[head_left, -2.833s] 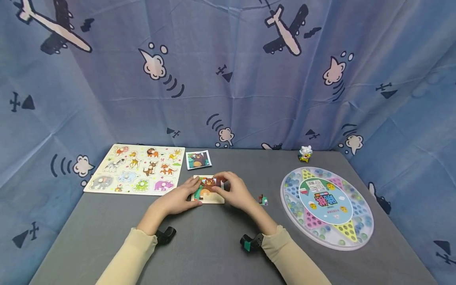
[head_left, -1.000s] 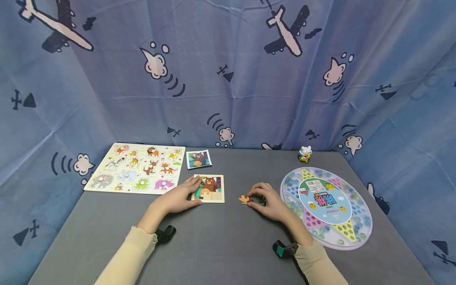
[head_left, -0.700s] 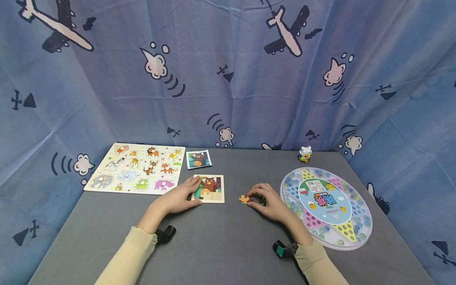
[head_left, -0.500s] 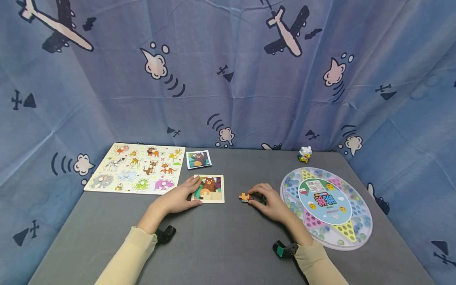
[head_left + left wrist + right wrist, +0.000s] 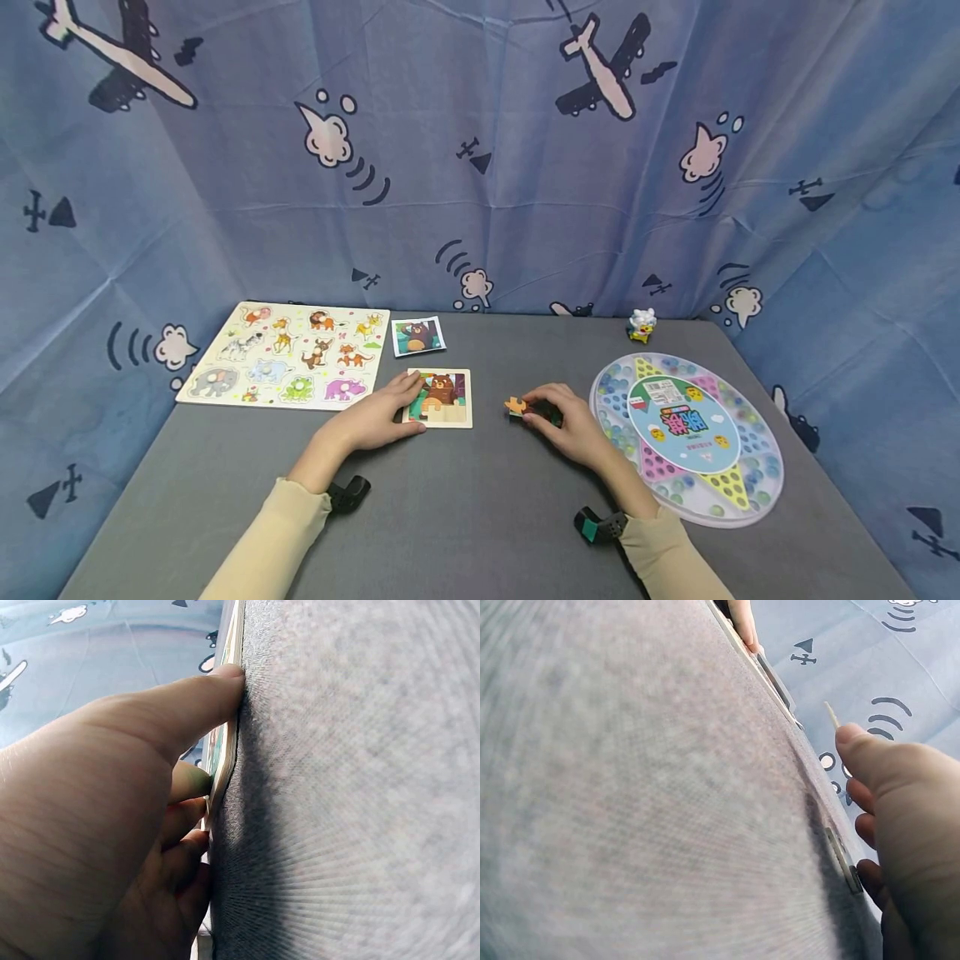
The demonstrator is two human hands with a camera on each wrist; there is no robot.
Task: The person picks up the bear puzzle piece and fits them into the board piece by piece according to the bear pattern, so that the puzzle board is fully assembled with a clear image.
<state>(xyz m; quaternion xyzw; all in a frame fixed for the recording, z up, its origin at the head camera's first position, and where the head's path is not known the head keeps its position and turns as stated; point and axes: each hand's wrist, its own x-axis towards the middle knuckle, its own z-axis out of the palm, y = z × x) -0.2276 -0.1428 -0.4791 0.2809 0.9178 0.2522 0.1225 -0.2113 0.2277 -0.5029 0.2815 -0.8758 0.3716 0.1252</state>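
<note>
A square wooden jigsaw board (image 5: 454, 421) with a bear picture lies on the table, several pieces set in it and bare wood showing at its lower part. My left hand (image 5: 371, 417) holds its left side, the thumb along the near edge and the fingers at the far left corner. To the right, my right hand (image 5: 566, 421) pinches an orange jigsaw piece (image 5: 514, 406) between thumb and fingers. The right wrist view shows that jigsaw piece (image 5: 831, 715) edge-on, raised off the table. Another jigsaw piece (image 5: 842, 859) lies on the table below the fingers.
Behind the board lies a bear picture card (image 5: 418, 337). A large animal peg puzzle (image 5: 225, 401) is at the left. On the right sit a round marble game board (image 5: 697, 458) and a small white-topped figurine (image 5: 642, 324). A blue curtain (image 5: 510, 233) hangs behind the table.
My right hand has moved right, away from the board, and taken hold of the orange jigsaw piece, now raised and tilted slightly. My left hand has stayed on the board.
</note>
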